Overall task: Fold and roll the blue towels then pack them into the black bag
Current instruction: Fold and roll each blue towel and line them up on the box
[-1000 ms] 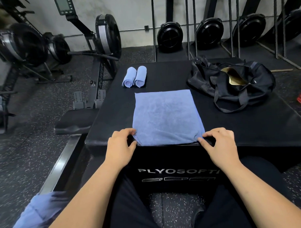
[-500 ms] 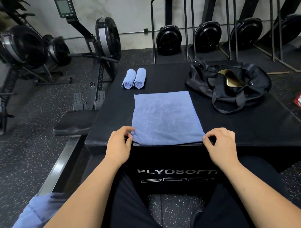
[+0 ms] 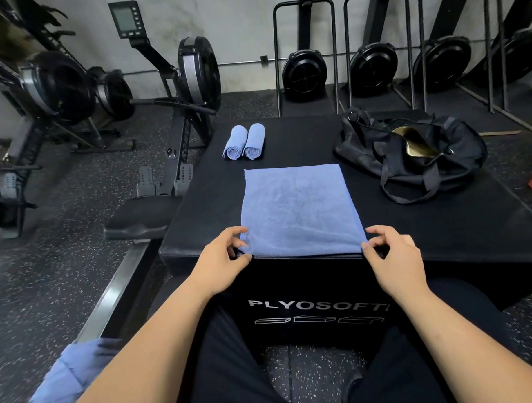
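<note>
The box (image 3: 440, 225) is a black padded block that serves as the worktop, with the person seated at its near edge. The bag (image 3: 408, 157) sits on its far right, mouth open, well apart from the hands. The towel (image 3: 298, 209) lies flat in the middle, its long axis running straight away from the person and its near edge along the box's near edge. Two rolls (image 3: 244, 141) lie side by side just beyond its far left corner. The left hand (image 3: 221, 257) pinches the near left corner between thumb and fingers; the right hand (image 3: 393, 254) pinches the near right corner likewise. Both sit equally near, so a fold or roll would likely run away from the body. More blue cloth (image 3: 63, 380) shows at lower left.
</note>
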`<move>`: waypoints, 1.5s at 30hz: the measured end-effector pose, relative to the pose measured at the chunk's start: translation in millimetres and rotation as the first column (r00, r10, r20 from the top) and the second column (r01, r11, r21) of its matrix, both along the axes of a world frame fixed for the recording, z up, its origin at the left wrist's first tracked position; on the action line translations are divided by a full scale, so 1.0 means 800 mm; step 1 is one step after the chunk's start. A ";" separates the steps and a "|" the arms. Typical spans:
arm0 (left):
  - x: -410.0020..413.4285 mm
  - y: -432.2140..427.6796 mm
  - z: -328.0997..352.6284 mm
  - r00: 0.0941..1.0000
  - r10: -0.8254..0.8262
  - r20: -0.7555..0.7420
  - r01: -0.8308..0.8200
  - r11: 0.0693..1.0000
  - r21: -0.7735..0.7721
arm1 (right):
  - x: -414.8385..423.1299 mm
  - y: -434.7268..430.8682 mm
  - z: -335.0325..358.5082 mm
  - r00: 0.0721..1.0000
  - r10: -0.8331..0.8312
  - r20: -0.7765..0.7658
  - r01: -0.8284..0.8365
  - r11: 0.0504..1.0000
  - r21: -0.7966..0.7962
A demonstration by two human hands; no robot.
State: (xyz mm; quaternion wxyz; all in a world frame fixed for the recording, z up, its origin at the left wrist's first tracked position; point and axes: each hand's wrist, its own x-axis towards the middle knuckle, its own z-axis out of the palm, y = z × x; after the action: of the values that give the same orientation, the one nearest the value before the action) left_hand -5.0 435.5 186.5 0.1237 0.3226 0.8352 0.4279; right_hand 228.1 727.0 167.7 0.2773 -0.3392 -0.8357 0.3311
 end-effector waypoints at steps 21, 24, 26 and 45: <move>-0.006 -0.013 0.008 0.985 0.099 0.142 -0.107 0.993 0.049 | 0.001 0.003 -0.001 0.999 0.014 0.031 -0.014 1.000 -0.006; -0.006 -0.013 -0.001 0.996 0.078 -0.050 -0.081 0.996 -0.047 | 0.001 0.003 -0.002 0.999 -0.016 0.037 0.015 1.000 0.013; -0.004 -0.012 -0.008 0.985 0.043 -0.165 -0.064 0.990 -0.127 | 0.001 0.005 -0.004 0.996 -0.029 0.079 0.026 0.999 0.041; 0.013 0.004 -0.022 0.678 -0.117 -0.725 -0.130 0.953 -0.275 | 0.008 0.000 -0.011 0.982 0.083 0.168 -0.136 0.933 0.334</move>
State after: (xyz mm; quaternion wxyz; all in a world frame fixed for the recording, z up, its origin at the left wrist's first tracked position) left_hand 5.3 438.8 168.9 -0.1752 0.4409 0.8708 0.1291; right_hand 234.6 726.9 158.7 0.2491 -0.2626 -0.9169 0.1683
